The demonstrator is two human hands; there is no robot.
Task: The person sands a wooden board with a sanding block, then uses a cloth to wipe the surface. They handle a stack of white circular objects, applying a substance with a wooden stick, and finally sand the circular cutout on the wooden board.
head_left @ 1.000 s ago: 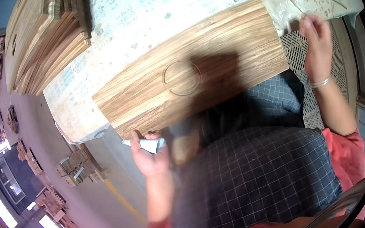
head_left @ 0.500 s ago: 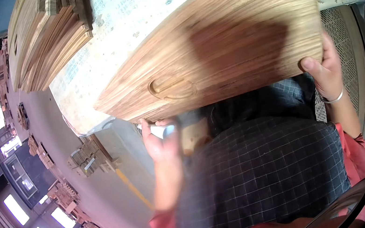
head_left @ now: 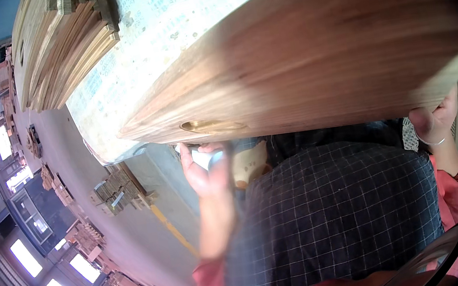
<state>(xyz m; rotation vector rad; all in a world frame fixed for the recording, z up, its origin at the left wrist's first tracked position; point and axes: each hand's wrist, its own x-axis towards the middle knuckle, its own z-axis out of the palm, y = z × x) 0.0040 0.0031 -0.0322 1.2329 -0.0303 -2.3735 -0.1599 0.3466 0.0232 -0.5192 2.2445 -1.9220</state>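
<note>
We saw a brown, streaky-grained wooden board (head_left: 304, 54) tilted, its tapered-looking end toward nine o'clock and its broad, shadowed end toward three. Toward eight o'clock from its middle, we made out a shallow rounded recess (head_left: 211, 126) in its face. A white, curled sheet (head_left: 204, 158) sat past the board's lower edge, seven o'clock from the recess.

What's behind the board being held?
Past the wooden board's upper-left edge, the pale, blue-marked tabletop shows. The board covers the stretch of tabletop directly behind it, so anything lying there can't be seen. Some fingers of the right hand are hidden too.
</note>
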